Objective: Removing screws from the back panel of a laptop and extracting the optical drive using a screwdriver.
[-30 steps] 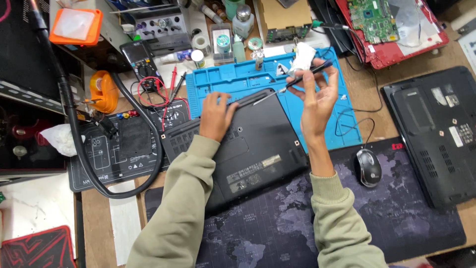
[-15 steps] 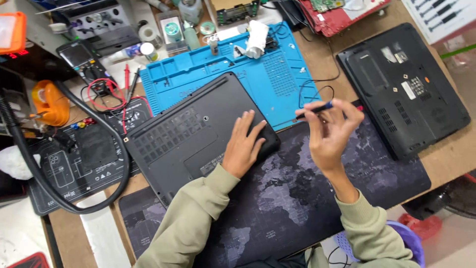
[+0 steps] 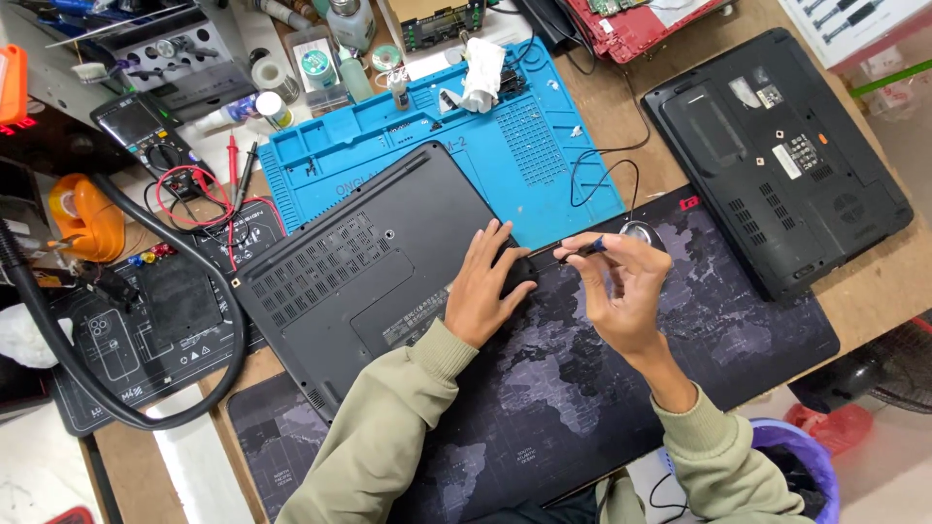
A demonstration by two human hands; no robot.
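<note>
While the left hand (image 3: 482, 294) lies flat, fingers spread and grasping nothing, on the right corner of the black laptop (image 3: 364, 267), the right hand (image 3: 623, 291) pinches a thin screwdriver (image 3: 568, 253) between thumb and fingertips.

Laptop: upside down, vented underside showing, set slantwise; its far end overlaps the blue work mat (image 3: 456, 155), its near end rests on the dark desk mat (image 3: 582, 388) printed with a map.

Screwdriver: dark shaft, blue end, held nearly level, tip pointing left toward the laptop's corner, just beside the left fingers.

Second laptop (image 3: 777, 160): black, also underside up, well apart at the right on the wooden table (image 3: 879, 291).

Mouse (image 3: 636, 233): mostly hidden behind the right hand.

Left side: meter (image 3: 136, 126) with red leads, thick black hose (image 3: 136, 320), black pad (image 3: 126, 330).

On the blue mat's far edge: white rag (image 3: 481, 73).
</note>
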